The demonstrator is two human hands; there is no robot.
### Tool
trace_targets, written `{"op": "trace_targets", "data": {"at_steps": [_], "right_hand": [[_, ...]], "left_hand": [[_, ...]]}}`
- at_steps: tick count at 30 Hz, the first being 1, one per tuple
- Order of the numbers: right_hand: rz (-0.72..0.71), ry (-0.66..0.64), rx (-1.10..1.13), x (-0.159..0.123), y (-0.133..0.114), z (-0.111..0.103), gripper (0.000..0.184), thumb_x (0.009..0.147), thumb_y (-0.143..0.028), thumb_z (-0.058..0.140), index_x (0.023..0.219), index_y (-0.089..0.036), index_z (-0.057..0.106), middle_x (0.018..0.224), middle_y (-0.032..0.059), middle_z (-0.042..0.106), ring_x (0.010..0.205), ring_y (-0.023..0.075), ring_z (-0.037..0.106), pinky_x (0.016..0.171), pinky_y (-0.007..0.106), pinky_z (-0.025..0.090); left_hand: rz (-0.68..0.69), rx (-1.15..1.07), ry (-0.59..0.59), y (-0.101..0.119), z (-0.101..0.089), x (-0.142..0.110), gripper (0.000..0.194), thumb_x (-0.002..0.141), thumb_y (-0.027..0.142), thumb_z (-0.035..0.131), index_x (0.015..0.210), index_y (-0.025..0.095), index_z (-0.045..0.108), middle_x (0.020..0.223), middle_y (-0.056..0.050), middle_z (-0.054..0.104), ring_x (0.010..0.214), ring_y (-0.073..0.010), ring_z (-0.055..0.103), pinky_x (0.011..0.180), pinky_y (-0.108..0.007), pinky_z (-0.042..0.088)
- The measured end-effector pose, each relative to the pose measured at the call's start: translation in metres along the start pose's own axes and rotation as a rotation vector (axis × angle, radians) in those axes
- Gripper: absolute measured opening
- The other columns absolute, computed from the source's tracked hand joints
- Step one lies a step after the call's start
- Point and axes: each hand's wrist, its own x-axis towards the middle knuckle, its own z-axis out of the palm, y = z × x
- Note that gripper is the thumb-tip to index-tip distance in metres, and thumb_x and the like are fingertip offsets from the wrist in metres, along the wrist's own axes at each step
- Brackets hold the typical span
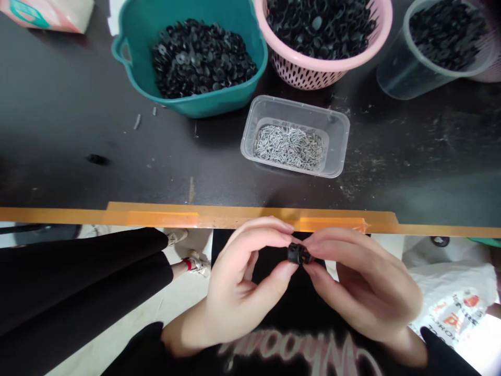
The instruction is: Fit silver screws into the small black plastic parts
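Note:
My left hand [240, 284] and my right hand [362, 284] meet just below the table's near edge, both pinching one small black round part [298, 254] between thumbs and forefingers. Beyond them on the dark table stands a clear plastic tray [340, 130] holding several small silver screws [288, 147]. A teal tub [141, 31] at the back is heaped with black washers [201, 55]. To its right, a pink basket [381, 23] holds more black parts [319, 23].
A clear cup [395, 73] of black pieces stands at the back right. Orange tape [164, 216] runs along the table's front edge. A person's black-clad legs [70, 282] lie at the left. A white printed bag [454, 297] sits lower right.

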Motion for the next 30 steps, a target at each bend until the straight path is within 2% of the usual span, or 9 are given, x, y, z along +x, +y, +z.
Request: {"op": "trace_targets", "data": {"at_steps": [5, 10, 14, 20, 27, 30], "right_hand": [[-0.035, -0.014, 0.017, -0.001, 0.002, -0.001, 0.028, 0.082, -0.004, 0.065, 0.104, -0.02, 0.067, 0.09, 0.0054, 0.074, 0.079, 0.0169, 0.073, 0.068, 0.024, 0.064], [-0.049, -0.048, 0.049, -0.007, 0.006, -0.002, 0.03, 0.081, -0.004, 0.066, 0.107, -0.02, 0.068, 0.1, 0.0063, 0.072, 0.084, 0.0164, 0.073, 0.07, 0.024, 0.063], [-0.038, -0.017, 0.077, -0.005, 0.005, -0.001, 0.03, 0.079, -0.002, 0.069, 0.105, -0.017, 0.068, 0.096, 0.0055, 0.072, 0.083, 0.0148, 0.072, 0.073, 0.021, 0.063], [-0.032, -0.031, 0.09, -0.007, 0.005, -0.003, 0.028, 0.08, -0.004, 0.072, 0.104, -0.017, 0.067, 0.101, 0.0053, 0.072, 0.087, 0.014, 0.072, 0.076, 0.021, 0.063], [0.022, -0.003, 0.134, -0.009, 0.004, 0.0, 0.03, 0.08, -0.005, 0.071, 0.106, -0.018, 0.066, 0.095, 0.0054, 0.074, 0.085, 0.0159, 0.073, 0.076, 0.024, 0.064], [0.019, -0.02, 0.115, -0.007, 0.003, -0.002, 0.025, 0.082, -0.005, 0.069, 0.104, -0.018, 0.066, 0.093, 0.0056, 0.074, 0.081, 0.0158, 0.073, 0.072, 0.024, 0.064]], "left_hand": [[-0.002, 0.039, -0.023, 0.002, -0.003, 0.001, 0.039, 0.083, 0.001, 0.065, 0.115, 0.023, 0.066, 0.114, -0.007, 0.065, 0.116, -0.0222, 0.06, 0.101, -0.036, 0.052], [0.062, 0.106, -0.038, 0.002, -0.005, 0.003, 0.038, 0.084, 0.002, 0.066, 0.116, 0.023, 0.065, 0.108, -0.004, 0.068, 0.1, -0.0171, 0.064, 0.109, -0.039, 0.043], [0.077, 0.082, -0.053, 0.0, -0.005, 0.004, 0.038, 0.084, 0.0, 0.064, 0.116, 0.023, 0.064, 0.106, -0.003, 0.068, 0.096, -0.0145, 0.064, 0.109, -0.037, 0.041], [0.065, 0.077, -0.075, 0.001, -0.005, 0.003, 0.036, 0.086, 0.003, 0.064, 0.115, 0.024, 0.064, 0.101, -0.002, 0.07, 0.093, -0.0151, 0.065, 0.108, -0.038, 0.041], [0.033, 0.067, -0.046, 0.001, -0.003, 0.0, 0.035, 0.087, 0.008, 0.066, 0.118, 0.025, 0.063, 0.105, -0.004, 0.071, 0.093, -0.0172, 0.066, 0.109, -0.041, 0.04], [0.037, 0.078, -0.062, 0.001, -0.003, 0.001, 0.034, 0.088, 0.008, 0.065, 0.118, 0.022, 0.063, 0.105, -0.004, 0.071, 0.093, -0.0158, 0.066, 0.11, -0.037, 0.039]]}}
